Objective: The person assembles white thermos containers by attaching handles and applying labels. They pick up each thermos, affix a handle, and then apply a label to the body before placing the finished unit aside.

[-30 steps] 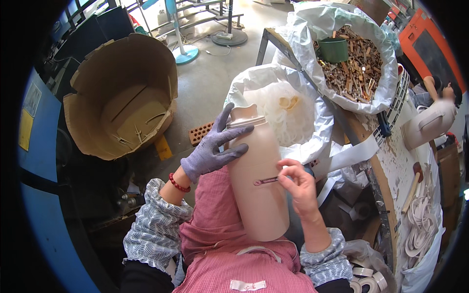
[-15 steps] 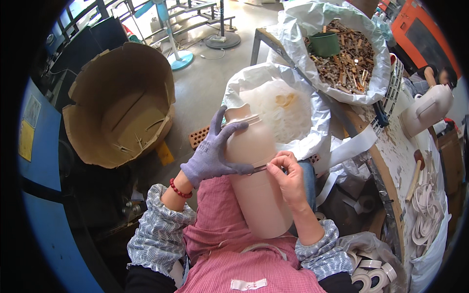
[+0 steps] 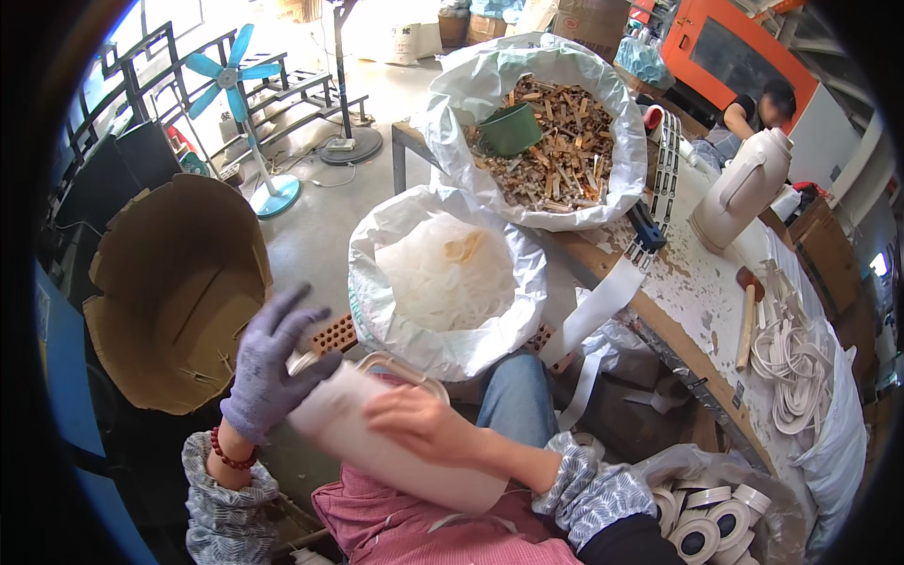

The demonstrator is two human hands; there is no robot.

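Note:
A pale beige plastic thermos flask (image 3: 424,471) lies slantwise across my lap, its neck end up to the left and somewhat blurred. A loop handle (image 3: 414,367) shows along its far side. My left hand (image 3: 268,372), in a purple-grey knit glove, has its fingers spread beside the neck; whether it touches the flask is unclear. My bare right hand (image 3: 419,419) rests across the upper body with its fingers stretched out, slightly smeared by motion. A white-lined sack (image 3: 367,311) holding translucent plastic pieces stands just beyond the flask.
A large cardboard bin (image 3: 122,330) stands at left. To the right, a worn workbench (image 3: 697,301) carries another flask (image 3: 744,193), a mallet (image 3: 747,325) and pale straps (image 3: 800,367). A sack of metal pieces (image 3: 443,122) sits behind; white rings (image 3: 725,523) lie lower right. A person (image 3: 749,118) is at far right.
The flask has tipped from near upright to slanting left, and its handle now shows. My left hand has spread away from its body. My right hand has left the pinch at the seam and flattened onto it.

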